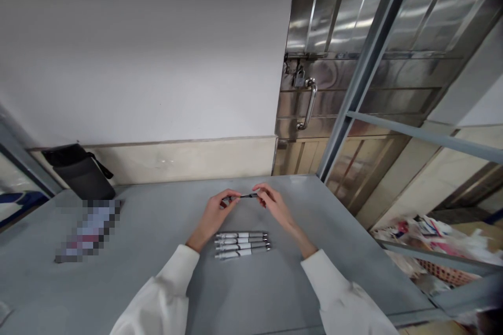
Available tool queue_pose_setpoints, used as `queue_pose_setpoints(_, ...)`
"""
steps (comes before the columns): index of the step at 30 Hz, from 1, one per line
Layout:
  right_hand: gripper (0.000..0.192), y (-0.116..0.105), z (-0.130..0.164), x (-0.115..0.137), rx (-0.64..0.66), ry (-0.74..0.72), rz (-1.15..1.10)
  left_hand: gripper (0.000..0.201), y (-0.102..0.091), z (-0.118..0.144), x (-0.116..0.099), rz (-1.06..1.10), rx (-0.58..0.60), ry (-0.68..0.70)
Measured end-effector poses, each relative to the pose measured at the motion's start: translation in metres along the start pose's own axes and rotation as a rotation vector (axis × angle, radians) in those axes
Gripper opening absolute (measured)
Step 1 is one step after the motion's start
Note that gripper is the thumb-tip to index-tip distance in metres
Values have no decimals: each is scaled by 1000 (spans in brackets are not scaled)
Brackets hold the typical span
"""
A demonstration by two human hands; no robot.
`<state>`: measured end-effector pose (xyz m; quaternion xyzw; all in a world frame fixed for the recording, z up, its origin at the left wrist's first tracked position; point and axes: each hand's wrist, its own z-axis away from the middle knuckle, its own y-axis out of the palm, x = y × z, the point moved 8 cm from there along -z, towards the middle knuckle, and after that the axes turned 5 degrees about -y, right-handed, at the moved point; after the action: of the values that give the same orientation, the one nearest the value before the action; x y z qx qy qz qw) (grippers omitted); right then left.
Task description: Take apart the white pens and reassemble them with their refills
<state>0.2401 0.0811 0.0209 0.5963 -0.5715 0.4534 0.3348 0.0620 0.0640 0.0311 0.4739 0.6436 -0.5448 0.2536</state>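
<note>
Both hands are raised a little over the grey table, holding one dark pen level between them. My left hand pinches its left part between thumb and fingers. At the other end, the fingertips of my right hand close on the pen's tip. Nearer to me, several white and grey pens lie side by side on the tabletop, their dark ends pointing right. The parts of the held pen under my fingers are hidden.
A black bottle with a strap stands at the back left, beside a blurred flat item. A wall borders the table's far edge. At right are a metal frame post, a padlocked steel door and a cluttered basket.
</note>
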Motion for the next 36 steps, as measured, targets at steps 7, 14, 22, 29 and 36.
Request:
queue_pose_setpoints(7, 31, 2, 1, -4, 16, 28, 18, 28, 2, -1, 3, 13, 5, -1)
queue_pose_setpoints(14, 31, 3, 0, -2, 21, 14, -27, 27, 0, -1, 5, 29, -12, 8)
queue_pose_setpoints(22, 39, 1, 0, -4, 2, 22, 43, 27, 2, -1, 4, 17, 4, -1)
queue_pose_setpoints(29, 26, 3, -1, -1, 27, -22, -3, 28, 2, -1, 4, 50, 5, -28)
queue_pose_setpoints(36, 34, 3, 0, -7, 34, 36, 15, 25, 4, -1, 6, 66, 25, -17)
